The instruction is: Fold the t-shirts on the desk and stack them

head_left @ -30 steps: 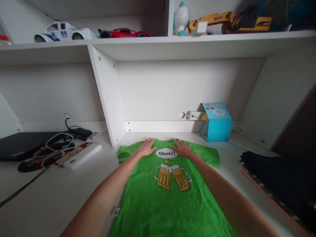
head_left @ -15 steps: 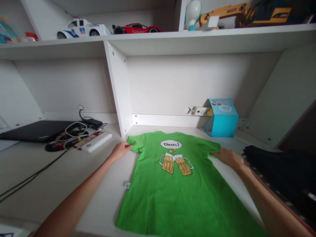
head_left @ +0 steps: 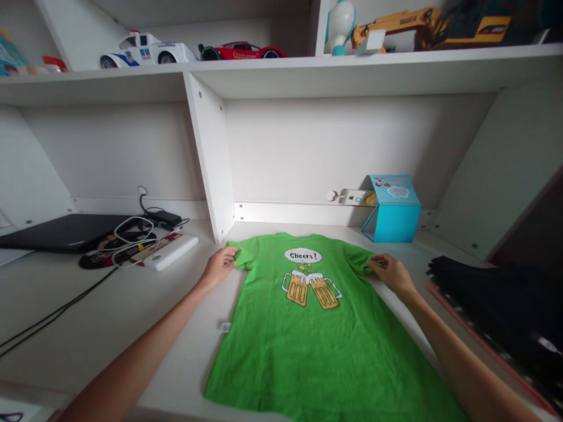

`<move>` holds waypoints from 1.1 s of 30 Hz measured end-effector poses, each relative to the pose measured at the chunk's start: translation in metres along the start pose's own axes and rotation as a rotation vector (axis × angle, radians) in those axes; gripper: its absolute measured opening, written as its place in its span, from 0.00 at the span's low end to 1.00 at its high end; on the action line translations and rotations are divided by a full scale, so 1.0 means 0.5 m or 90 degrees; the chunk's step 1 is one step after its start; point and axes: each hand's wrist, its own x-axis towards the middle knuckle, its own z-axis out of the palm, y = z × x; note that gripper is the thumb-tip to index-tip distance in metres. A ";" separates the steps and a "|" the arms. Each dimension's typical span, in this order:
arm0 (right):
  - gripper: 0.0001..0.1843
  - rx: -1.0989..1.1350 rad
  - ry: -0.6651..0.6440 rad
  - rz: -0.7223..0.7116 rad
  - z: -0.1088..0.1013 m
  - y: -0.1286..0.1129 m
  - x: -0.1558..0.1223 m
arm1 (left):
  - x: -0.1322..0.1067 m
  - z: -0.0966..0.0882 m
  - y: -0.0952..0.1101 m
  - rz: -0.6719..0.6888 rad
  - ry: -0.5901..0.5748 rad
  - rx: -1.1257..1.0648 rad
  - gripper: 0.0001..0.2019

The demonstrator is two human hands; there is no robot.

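Note:
A green T-shirt (head_left: 303, 351) lies spread on the white desk, its collar toward the back wall. On its chest are two printed beer mugs under a "Cheers!" bubble. At the cuff of the left-side sleeve, my left hand (head_left: 220, 266) has its fingers closed on the fabric edge. My right hand (head_left: 392, 274) pinches the hem of the other sleeve between thumb and fingers. A small white tag sticks out from the shirt's left side seam. The shirt's lower right part runs out of view at the bottom.
Dark folded clothes (head_left: 497, 310) lie at the right. A blue desk calendar (head_left: 393, 223) stands near a power strip (head_left: 354, 197). Left of the divider (head_left: 206, 158) are a black laptop (head_left: 65, 231), cables and a white device (head_left: 176, 253). Toy vehicles line the shelf (head_left: 281, 73) above.
My right hand has drawn inward to the left, and the right-side sleeve is now bunched closer to the shirt. The left hand's fingers have shifted slightly at the cuff.

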 end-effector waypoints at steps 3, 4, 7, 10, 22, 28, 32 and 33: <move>0.22 0.024 0.008 0.008 0.000 0.004 -0.002 | -0.003 -0.003 -0.010 -0.011 0.071 0.089 0.14; 0.23 0.028 0.011 0.012 0.000 0.006 -0.002 | -0.005 -0.006 -0.011 -0.018 0.065 0.116 0.12; 0.23 0.029 0.020 0.028 0.000 0.015 -0.002 | -0.010 -0.012 -0.003 -0.011 0.016 0.140 0.10; 0.22 0.028 0.028 0.039 -0.001 0.022 0.000 | -0.009 -0.005 0.010 0.027 0.015 0.100 0.09; 0.19 0.045 0.053 0.030 -0.013 0.015 -0.009 | 0.012 0.001 0.028 0.002 0.082 -0.110 0.16; 0.16 -0.005 0.066 0.042 -0.014 0.029 -0.009 | 0.010 -0.011 0.004 -0.122 0.054 -0.090 0.17; 0.16 -0.086 0.063 0.025 -0.020 0.038 -0.015 | 0.001 -0.026 -0.012 -0.113 -0.036 0.238 0.10; 0.16 -0.107 0.057 0.016 -0.024 0.037 -0.016 | -0.001 -0.030 -0.010 -0.099 -0.060 0.308 0.09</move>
